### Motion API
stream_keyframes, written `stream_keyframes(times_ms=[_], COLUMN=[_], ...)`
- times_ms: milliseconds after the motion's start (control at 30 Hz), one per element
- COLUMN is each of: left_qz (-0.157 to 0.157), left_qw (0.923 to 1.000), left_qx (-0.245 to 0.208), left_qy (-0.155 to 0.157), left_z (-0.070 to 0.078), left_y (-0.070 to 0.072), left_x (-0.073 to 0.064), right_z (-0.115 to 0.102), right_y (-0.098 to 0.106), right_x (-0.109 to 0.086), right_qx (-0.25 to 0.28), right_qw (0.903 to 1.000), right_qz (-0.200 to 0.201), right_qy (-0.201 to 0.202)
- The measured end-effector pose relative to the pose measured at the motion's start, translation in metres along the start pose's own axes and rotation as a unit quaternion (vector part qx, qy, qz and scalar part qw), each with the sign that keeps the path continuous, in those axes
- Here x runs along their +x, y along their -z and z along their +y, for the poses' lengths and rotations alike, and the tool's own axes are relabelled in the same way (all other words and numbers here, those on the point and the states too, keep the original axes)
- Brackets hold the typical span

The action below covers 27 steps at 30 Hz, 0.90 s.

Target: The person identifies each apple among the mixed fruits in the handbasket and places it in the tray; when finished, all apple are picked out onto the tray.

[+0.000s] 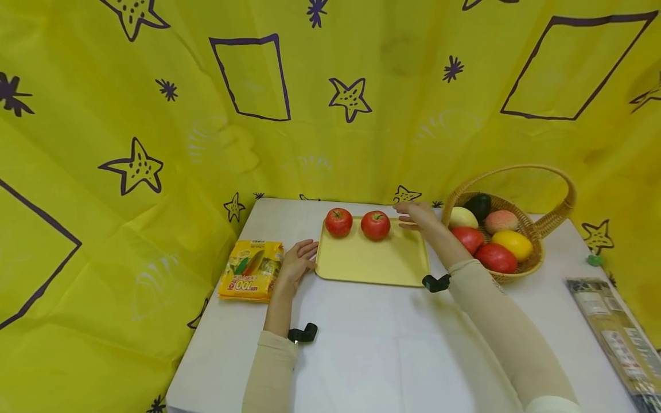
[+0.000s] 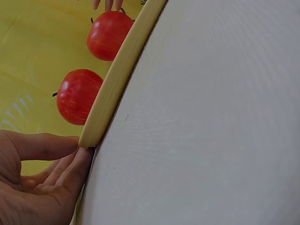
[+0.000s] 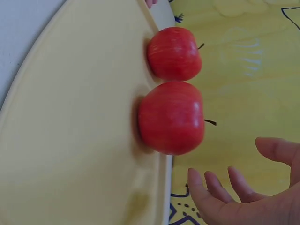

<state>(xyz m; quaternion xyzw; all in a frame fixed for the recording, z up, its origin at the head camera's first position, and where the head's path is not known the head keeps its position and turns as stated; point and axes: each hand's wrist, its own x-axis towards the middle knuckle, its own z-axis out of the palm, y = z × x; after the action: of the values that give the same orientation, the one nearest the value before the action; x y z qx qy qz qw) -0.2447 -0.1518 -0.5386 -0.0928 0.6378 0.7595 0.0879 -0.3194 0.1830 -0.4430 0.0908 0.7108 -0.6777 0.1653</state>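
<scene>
Two red apples, the left apple (image 1: pixel 338 222) and the right apple (image 1: pixel 375 225), stand side by side along the far edge of a pale yellow tray (image 1: pixel 372 261). My left hand (image 1: pixel 298 261) is at the tray's left edge. In the left wrist view the thumb (image 2: pixel 51 146) lies at the rim with fingers under it, pinching the tray. My right hand (image 1: pixel 420 217) hovers over the tray's far right corner, just right of the right apple. Its fingers are spread and loosely bent in the right wrist view, apart from the apple (image 3: pixel 172 118), and hold nothing.
A wicker basket (image 1: pixel 537 252) with a tall handle stands to the right, holding several fruits, among them a yellow one (image 1: pixel 512 245). A yellow snack bag (image 1: pixel 251 271) lies left of my left hand. A flat, clear-wrapped package (image 1: pixel 614 332) lies at the table's right edge.
</scene>
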Motion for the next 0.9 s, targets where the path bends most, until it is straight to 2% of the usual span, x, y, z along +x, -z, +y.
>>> stream_keyframes(times_ms=[400,667,900], left_qz=[-0.001,0.000,0.006], left_qw=[1.0000,1.0000,0.9999], left_qx=[-0.002,-0.004,-0.007], left_qy=[0.004,0.007,0.006], left_z=[0.003,0.002,0.000], left_y=[-0.002,-0.003,-0.003], left_x=[-0.002,0.000,0.000], right_z=[-0.021,-0.031,-0.036], right_y=[0.014,0.029,0.042], right_x=[-0.032,-0.048,-0.063], right_qx=[-0.040,-0.048,-0.079], right_qw=[0.9987,0.9980,0.9948], right_qz=[-0.023,-0.026,-0.039], right_qy=[0.023,0.032,0.050])
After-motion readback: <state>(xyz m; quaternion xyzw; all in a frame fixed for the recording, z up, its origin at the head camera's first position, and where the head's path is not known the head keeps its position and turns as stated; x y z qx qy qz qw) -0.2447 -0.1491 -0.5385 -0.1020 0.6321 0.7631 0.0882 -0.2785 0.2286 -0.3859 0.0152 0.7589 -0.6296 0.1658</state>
